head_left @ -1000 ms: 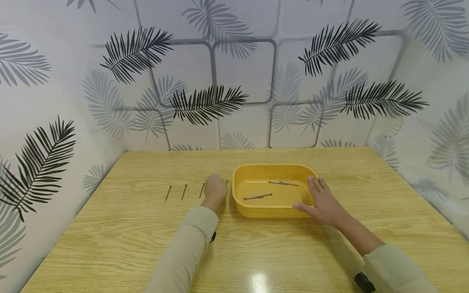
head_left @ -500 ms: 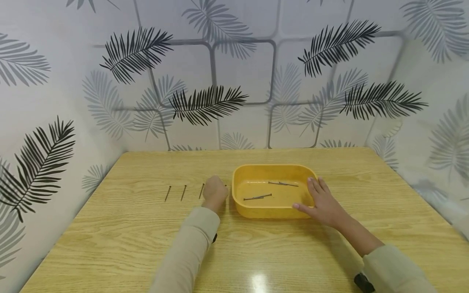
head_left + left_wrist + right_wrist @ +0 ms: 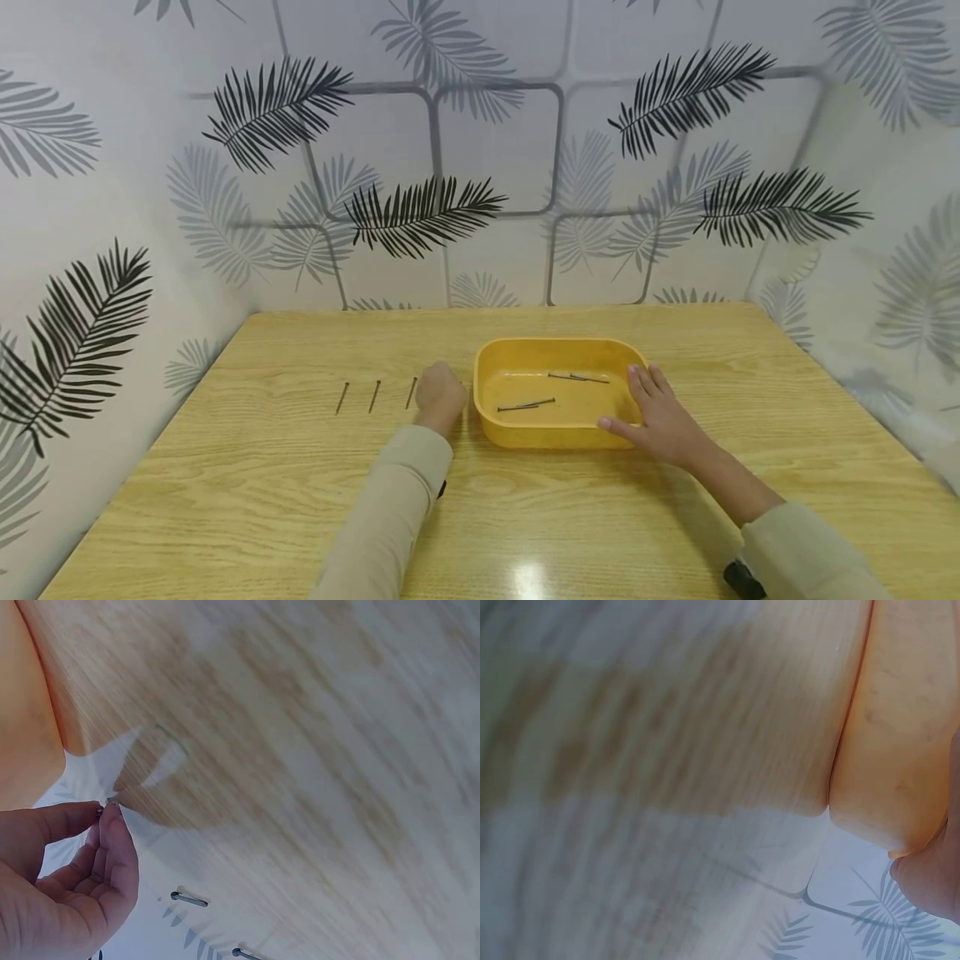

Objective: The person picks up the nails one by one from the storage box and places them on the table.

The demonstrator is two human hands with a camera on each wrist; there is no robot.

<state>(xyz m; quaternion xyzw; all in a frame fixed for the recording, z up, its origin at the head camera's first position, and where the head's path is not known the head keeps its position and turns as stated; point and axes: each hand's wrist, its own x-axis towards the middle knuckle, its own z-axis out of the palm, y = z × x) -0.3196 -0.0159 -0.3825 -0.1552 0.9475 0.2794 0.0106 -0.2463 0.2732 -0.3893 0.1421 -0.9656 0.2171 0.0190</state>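
Observation:
My left hand (image 3: 441, 396) is low over the table, just left of the yellow plastic tray (image 3: 558, 437). In the left wrist view its thumb and forefinger pinch a small nail (image 3: 100, 811), most of which is hidden by the fingertips. To its left, three nails lie in a spaced row, the closest being a dark nail (image 3: 412, 392). My right hand (image 3: 663, 423) rests on the tray's right end, fingers straight over the rim and thumb along the front edge. Inside the tray lie several nails, among them a front pair (image 3: 527, 405) and a back pair (image 3: 578, 377).
The wood-grain table (image 3: 247, 483) reaches back to a wall (image 3: 495, 258) papered with leaf patterns. Light glares off the tabletop near the front. A dark strap (image 3: 742, 577) shows at the right sleeve.
My left hand has shifted down very slightly, and the nail head visible to its right is now mostly covered. The right hand, tray and row of nails stay in place.

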